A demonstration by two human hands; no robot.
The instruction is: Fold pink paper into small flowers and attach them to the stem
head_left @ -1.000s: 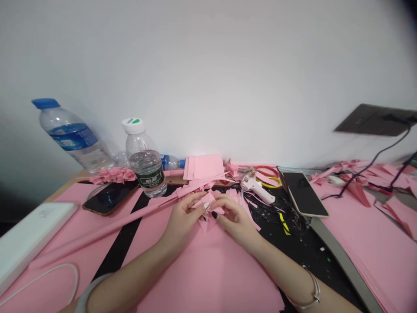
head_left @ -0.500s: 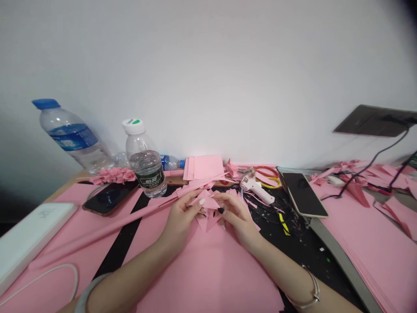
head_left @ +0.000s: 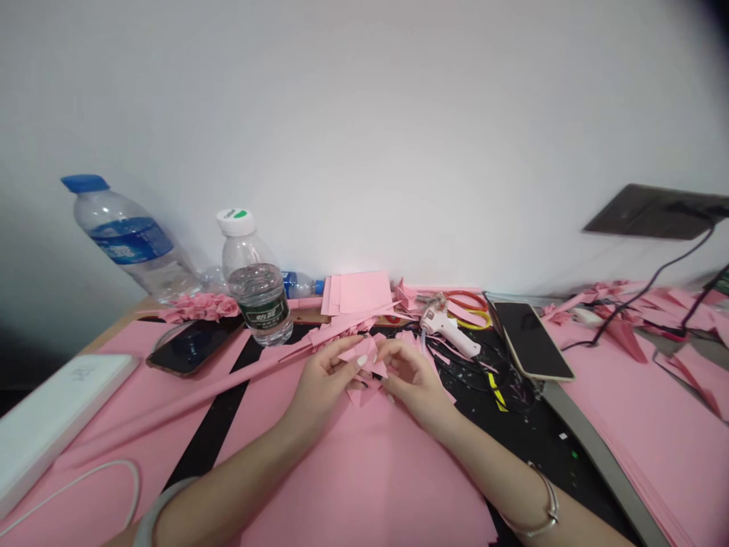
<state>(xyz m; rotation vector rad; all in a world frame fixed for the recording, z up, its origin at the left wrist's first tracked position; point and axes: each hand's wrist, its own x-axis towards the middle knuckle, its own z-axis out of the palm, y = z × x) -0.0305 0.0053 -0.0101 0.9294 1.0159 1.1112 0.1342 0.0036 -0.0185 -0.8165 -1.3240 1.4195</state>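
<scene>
My left hand (head_left: 324, 384) and my right hand (head_left: 413, 380) meet over the middle of the desk, their fingertips pinching a small folded piece of pink paper (head_left: 364, 357) from either side. Its lower folds show below my fingers. Under both hands lies a large pink paper sheet (head_left: 353, 471). A long rolled pink paper strip (head_left: 187, 399) runs from near my left hand towards the lower left. Fringed pink paper scraps (head_left: 413, 342) lie just beyond my right hand.
A white hot glue gun (head_left: 447, 334) lies beyond my right hand, by a black phone (head_left: 532, 342). Another phone (head_left: 194, 347), a standing water bottle (head_left: 256, 285), a tilted bottle (head_left: 130, 239), a pink paper stack (head_left: 358, 292) and a white power bank (head_left: 57, 406) surround the work.
My fingers have closed in on the folded pink paper, and my hands have drawn nearer together. The paper now sits more tightly between them.
</scene>
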